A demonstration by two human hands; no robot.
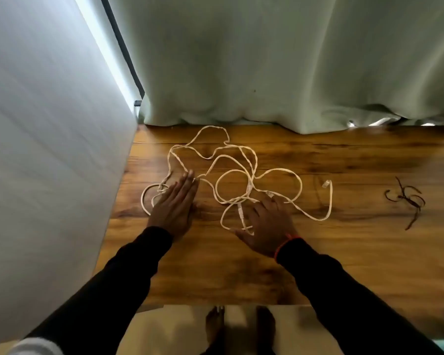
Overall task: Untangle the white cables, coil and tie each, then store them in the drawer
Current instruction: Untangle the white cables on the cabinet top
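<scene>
Nearest the camera, two black sleeves (108,283) reach forward over the front edge of a wooden table (318,252), whose glossy top shows warm brown grain with darker streaks. An orange thread band (283,245) circles the right wrist. The right hand (265,224) lies palm down with its fingers spread and fairly straight, resting on the near loops of the white cables (241,175); nothing is pinched. The left hand (174,204) also lies flat, fingers straight and pressed close together, its fingertips touching a strand at the left side of the tangle. The cables are thin, flat-looking and cream-white, sprawled loose in round loops and wavy curves across the middle of the tabletop, one end with a small plug curling off to the right. Well apart at the right lies a bunch of thin dark brown ties (405,198). Beyond, a pale green curtain (267,73) hangs in soft folds, its hem bunched on the far edge of the table, and a white panel (44,139) slants along the left.
</scene>
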